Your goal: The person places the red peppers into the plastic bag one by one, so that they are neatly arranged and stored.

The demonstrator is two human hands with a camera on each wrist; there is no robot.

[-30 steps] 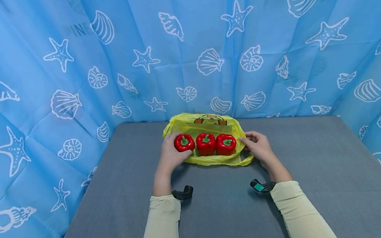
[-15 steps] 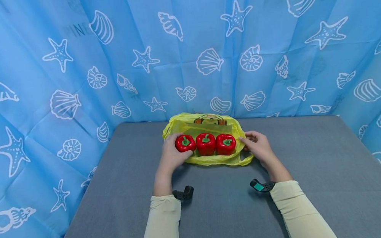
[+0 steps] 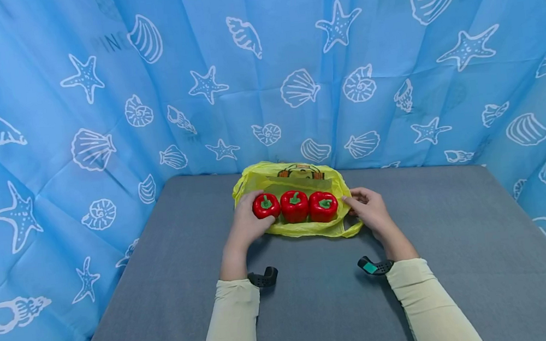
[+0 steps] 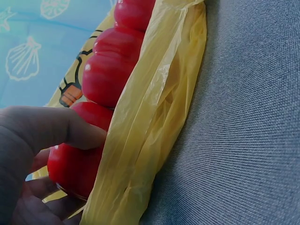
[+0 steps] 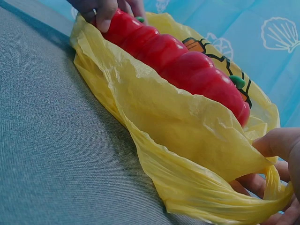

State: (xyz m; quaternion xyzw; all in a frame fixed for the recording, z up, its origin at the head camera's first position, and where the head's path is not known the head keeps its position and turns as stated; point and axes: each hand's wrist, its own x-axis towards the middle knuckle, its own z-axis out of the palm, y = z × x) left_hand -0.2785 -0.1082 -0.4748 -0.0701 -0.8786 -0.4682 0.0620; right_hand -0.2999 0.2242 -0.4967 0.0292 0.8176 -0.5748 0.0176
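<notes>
Three red bell peppers stand in a row, stems up, in the open mouth of a yellow plastic bag [image 3: 308, 229]. My left hand [image 3: 246, 221] grips the left bell pepper [image 3: 266, 206], its thumb over the near side in the left wrist view. Close beside it are the middle bell pepper [image 3: 294, 207] and the right bell pepper [image 3: 323, 207]. At the bag's right end my right hand [image 3: 371, 209] pinches the bag's edge. The right wrist view shows the thumb [image 5: 276, 142] on the plastic and other fingers behind a handle loop.
The bag lies near the back of a grey cloth-covered table [image 3: 316, 309]. Behind it hangs a blue curtain [image 3: 263, 72] with white shells and starfish, which also runs along both sides. Black straps [image 3: 263, 277] are on both wrists.
My left hand has shifted the left bell pepper slightly to the right, up against the middle one. My right hand keeps its place on the bag's edge.
</notes>
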